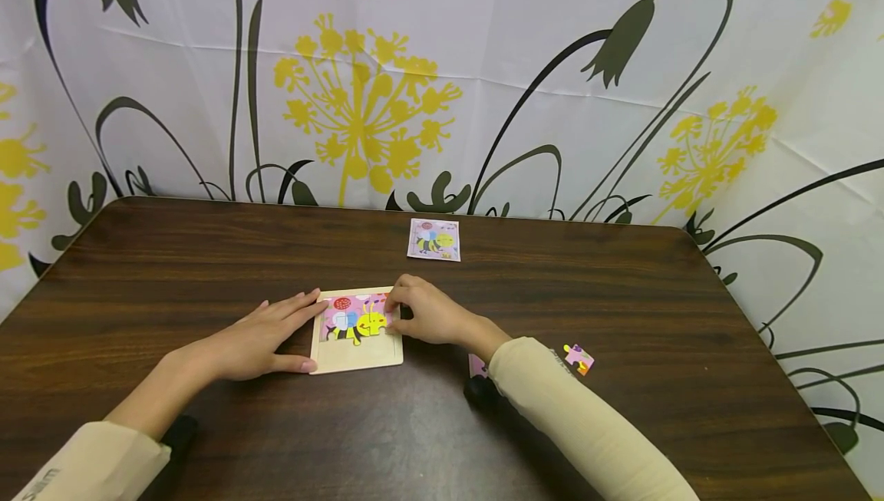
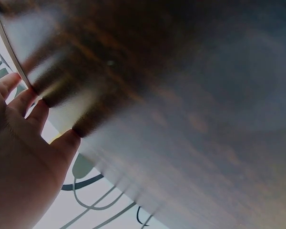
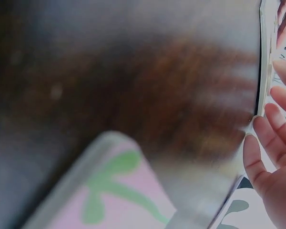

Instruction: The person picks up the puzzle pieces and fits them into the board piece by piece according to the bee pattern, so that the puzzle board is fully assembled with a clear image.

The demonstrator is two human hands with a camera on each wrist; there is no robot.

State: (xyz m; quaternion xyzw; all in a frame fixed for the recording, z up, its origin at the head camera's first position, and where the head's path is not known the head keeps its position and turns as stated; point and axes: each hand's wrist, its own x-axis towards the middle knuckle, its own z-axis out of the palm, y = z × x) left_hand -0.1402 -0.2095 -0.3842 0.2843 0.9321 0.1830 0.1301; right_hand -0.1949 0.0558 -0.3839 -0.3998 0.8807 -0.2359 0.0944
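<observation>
A shallow wooden puzzle tray [image 1: 361,360] lies on the table, its upper part filled with pieces that form a yellow and black bee [image 1: 369,323] on pink. Bare wood shows along its lower part. My left hand [image 1: 258,338] rests at the tray's left side, fingers spread over the upper left corner and thumb at the lower left one. With thumb and forefinger my right hand [image 1: 430,311] pinches a puzzle piece at the right end of the picture, mostly hidden by the fingers. In the right wrist view the fingertips [image 3: 250,143] are at the tray's edge.
A loose puzzle piece [image 1: 578,359] lies right of my right forearm. Another pink piece [image 1: 476,366], with green leaves in the right wrist view, is partly under that wrist. A bee picture card [image 1: 433,240] lies beyond the tray. A flowered curtain [image 1: 511,64] hangs behind the table.
</observation>
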